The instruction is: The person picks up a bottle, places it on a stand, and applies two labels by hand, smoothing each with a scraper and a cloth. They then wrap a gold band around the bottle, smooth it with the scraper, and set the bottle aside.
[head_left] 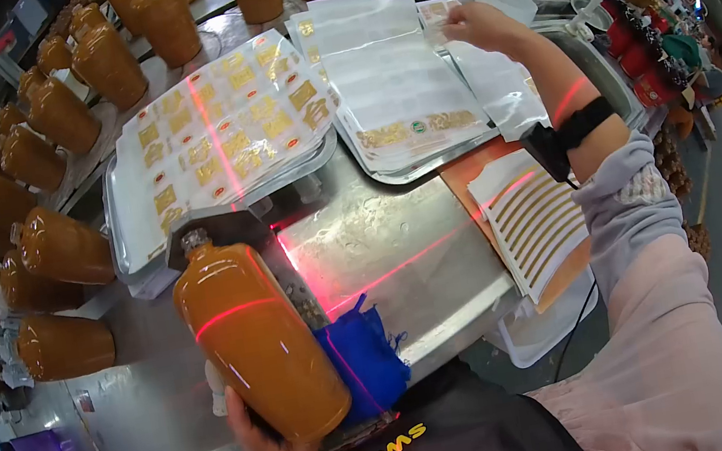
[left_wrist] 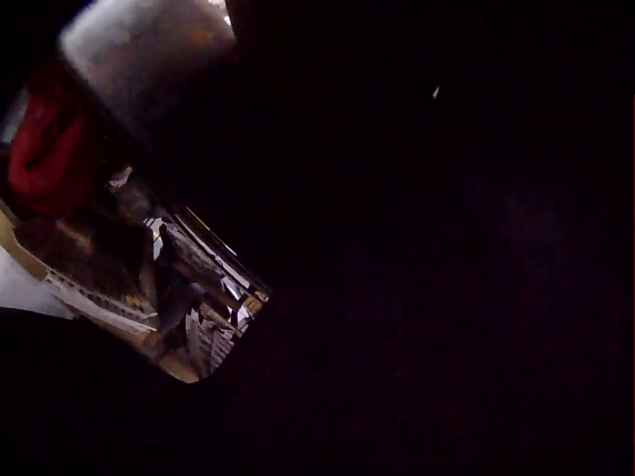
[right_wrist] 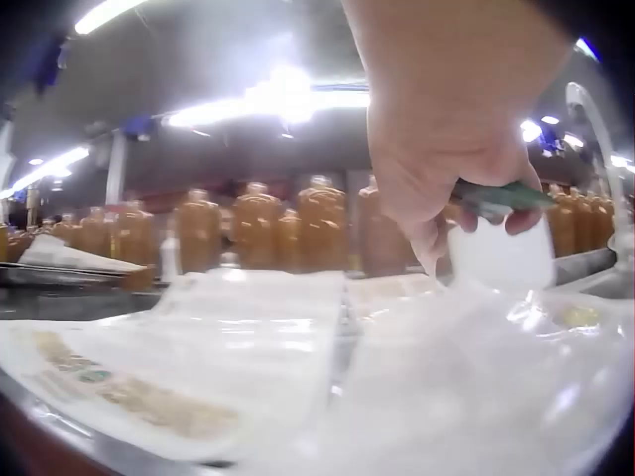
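A brown glazed bottle [head_left: 260, 336] leans on the near side of the bench, its neck toward a dark angled support. My left hand [head_left: 273, 442] grips it near the base, with the thumb along its side. At the back right, my right hand [head_left: 480, 25] is over a stack of white decal sheets [head_left: 504, 85]. In the right wrist view its fingers curl round a flat dark green piece [right_wrist: 506, 196], and a fingertip reaches down to the sheets. A blue cloth [head_left: 366, 362] lies against the bottle. The left wrist view is mostly dark.
Trays with gold-printed decal sheets [head_left: 222, 125] and mostly white sheets [head_left: 393, 69] stand across the bench. Sheets with gold stripes [head_left: 535, 221] lie at right. Brown bottles [head_left: 109, 67] line the back and left. Red laser lines cross the metal bench [head_left: 384, 250]. A purple cup [head_left: 37, 449] lies at left.
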{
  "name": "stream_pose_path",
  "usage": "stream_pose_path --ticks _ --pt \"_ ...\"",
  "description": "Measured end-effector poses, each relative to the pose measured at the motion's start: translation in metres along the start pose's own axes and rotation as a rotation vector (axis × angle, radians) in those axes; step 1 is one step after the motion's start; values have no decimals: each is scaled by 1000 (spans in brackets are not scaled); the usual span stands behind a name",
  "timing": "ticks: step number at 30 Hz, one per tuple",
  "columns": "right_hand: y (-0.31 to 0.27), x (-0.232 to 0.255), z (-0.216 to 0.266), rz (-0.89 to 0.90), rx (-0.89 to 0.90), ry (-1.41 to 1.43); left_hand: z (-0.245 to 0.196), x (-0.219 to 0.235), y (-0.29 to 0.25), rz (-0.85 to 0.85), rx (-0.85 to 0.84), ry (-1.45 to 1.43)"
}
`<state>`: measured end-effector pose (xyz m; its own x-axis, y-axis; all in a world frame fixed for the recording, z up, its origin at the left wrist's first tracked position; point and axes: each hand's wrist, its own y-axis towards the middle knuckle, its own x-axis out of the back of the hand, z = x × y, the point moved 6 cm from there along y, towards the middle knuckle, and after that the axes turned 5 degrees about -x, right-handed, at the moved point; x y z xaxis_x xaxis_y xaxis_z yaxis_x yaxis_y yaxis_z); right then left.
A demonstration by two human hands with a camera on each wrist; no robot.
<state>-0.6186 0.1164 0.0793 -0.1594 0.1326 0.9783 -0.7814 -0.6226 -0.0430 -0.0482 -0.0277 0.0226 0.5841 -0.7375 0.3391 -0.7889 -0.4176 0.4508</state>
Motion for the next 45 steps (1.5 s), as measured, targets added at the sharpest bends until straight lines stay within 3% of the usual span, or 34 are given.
stream_pose_path --ticks 2,3,6,8,11,16,17,18,21,23,26,30,33,34,38,45 --pt "-7 -15 34 125 -96 228 -2 1 -1 31 26 104" --pt "-7 -16 63 -4 99 74 8 6 -2 44 -14 146" --pt "17 -77 63 63 118 -474 8 4 -5 93 -28 135" --pt "27 -81 61 -58 235 -507 8 4 2 76 -17 146" --pt "-48 -10 148 -147 429 -278 -11 6 21 12 -69 339" --pt "-171 53 256 3 786 10 -22 11 23 50 -87 490" --pt "-192 64 277 117 856 45 -24 12 22 57 -96 526" --pt "-211 72 293 195 894 119 -25 13 22 64 -106 562" --pt "-237 58 329 205 1052 138 -29 12 22 99 -93 593" --pt "-236 30 344 175 1000 43 -26 12 21 106 -86 561" --pt "-230 10 347 97 957 110 -30 25 27 67 -138 272" --pt "-230 7 351 65 949 145 -3 33 57 -144 84 -318" --pt "-230 9 350 32 928 192 -11 27 90 -138 185 -111" --pt "-230 10 348 19 914 214 -13 23 94 -178 177 -169" --pt "-254 22 327 -447 767 362 10 11 92 -165 265 -336" --pt "-285 -26 314 -367 699 471 20 10 102 -215 311 -487"
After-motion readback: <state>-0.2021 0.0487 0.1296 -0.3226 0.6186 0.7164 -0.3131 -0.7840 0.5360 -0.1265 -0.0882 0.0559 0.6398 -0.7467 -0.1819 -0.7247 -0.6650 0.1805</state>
